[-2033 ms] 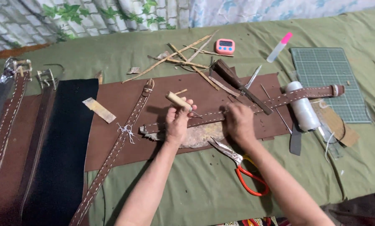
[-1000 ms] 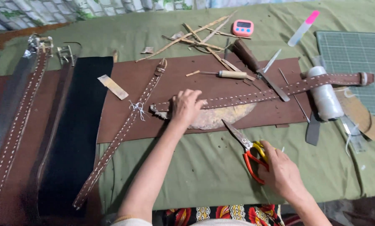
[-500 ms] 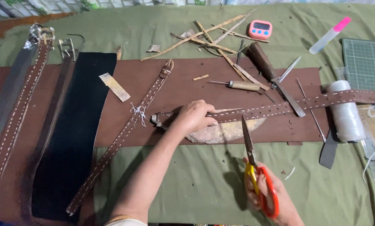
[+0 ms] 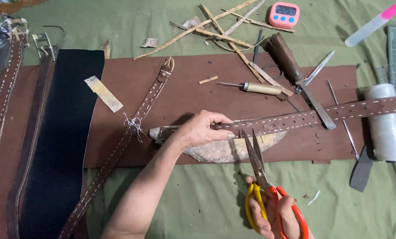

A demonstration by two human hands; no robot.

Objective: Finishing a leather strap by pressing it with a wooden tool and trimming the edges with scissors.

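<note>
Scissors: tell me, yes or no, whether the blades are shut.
No, the scissors in the right hand have their blades parted, tips just below the stitched strap pinned by the left hand.

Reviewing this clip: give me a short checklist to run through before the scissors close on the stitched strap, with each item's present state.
1. Left hand pinning the stitched strap down: ok.
2. Scissors gripped in the right hand: ok.
3. Blades slightly open, tips at the strap's lower edge: ok.
4. Left fingertips apart from the blades: not ok, very close.
5. Stone supporting the strap under the hand: ok.
6. Cut mark on the strap: cannot tell.
</note>
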